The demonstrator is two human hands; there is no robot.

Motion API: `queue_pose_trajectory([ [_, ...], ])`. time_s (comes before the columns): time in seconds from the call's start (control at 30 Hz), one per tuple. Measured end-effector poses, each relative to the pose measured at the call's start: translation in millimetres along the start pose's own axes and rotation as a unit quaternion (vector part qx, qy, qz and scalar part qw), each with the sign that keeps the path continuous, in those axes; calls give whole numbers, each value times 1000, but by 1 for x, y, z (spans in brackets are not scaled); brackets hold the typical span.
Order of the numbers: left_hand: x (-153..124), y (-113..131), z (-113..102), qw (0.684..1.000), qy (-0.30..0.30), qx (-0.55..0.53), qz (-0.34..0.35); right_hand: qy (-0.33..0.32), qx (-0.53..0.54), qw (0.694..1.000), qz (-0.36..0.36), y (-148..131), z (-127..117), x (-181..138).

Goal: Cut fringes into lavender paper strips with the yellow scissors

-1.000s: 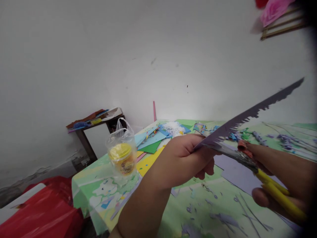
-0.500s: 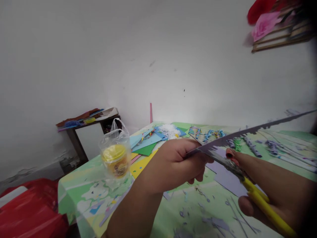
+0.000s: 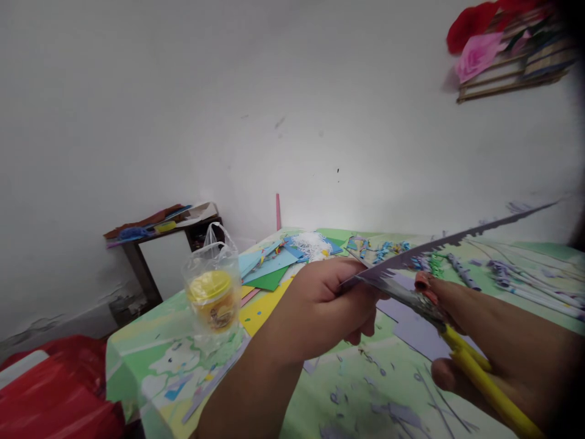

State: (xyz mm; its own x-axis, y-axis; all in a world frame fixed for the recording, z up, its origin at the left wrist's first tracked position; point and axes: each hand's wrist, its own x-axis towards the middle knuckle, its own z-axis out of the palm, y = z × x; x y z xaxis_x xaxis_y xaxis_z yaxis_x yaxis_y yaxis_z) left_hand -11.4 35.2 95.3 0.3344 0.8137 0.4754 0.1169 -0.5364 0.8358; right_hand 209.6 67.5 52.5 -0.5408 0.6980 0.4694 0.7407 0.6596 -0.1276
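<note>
My left hand (image 3: 326,302) pinches the near end of a purple paper strip (image 3: 425,250), whose lower edge is cut into a fringe. The strip slants up to the right above the table. My right hand (image 3: 493,347) is wrapped round scissors (image 3: 470,366) with yellow handles. Their blades lie along the strip's near end, close to my left fingers; how far apart the blades are I cannot make out. A small red-brown roll (image 3: 423,281) sits by the blades at my right fingers. Purple paper sheets (image 3: 415,329) lie beneath on the table.
A clear plastic bag (image 3: 212,286) holds a yellow-lidded tub. Coloured paper sheets (image 3: 269,268) and white shreds (image 3: 313,245) lie at the back. Purple curled rolls (image 3: 464,272) and thin sticks (image 3: 539,292) are on the right, scraps (image 3: 397,411) in front. A red bag (image 3: 59,390) stands left.
The view has shifted slightly. My right hand and the scissors sit a little further left, and the strip's far end is lower and further left. Both holds stay the same.
</note>
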Motion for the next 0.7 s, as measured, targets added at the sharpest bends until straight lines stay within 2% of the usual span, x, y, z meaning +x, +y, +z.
queue_pose_trajectory([
  [0.17,2,-4,0,999,-15,-35,-27,-13,14,1000,16,-3,-3,5],
  [0.37,1,-4,2,1000,-4,-7,-18,-14,33,999,19,-1,-4,9],
  [0.53,0,0,3,1000,-3,3,17,-28,80,996,3,-4,-9,10],
  [0.7,0,2,2,1000,-3,17,12,-24,94,995,-2,-4,-10,6],
])
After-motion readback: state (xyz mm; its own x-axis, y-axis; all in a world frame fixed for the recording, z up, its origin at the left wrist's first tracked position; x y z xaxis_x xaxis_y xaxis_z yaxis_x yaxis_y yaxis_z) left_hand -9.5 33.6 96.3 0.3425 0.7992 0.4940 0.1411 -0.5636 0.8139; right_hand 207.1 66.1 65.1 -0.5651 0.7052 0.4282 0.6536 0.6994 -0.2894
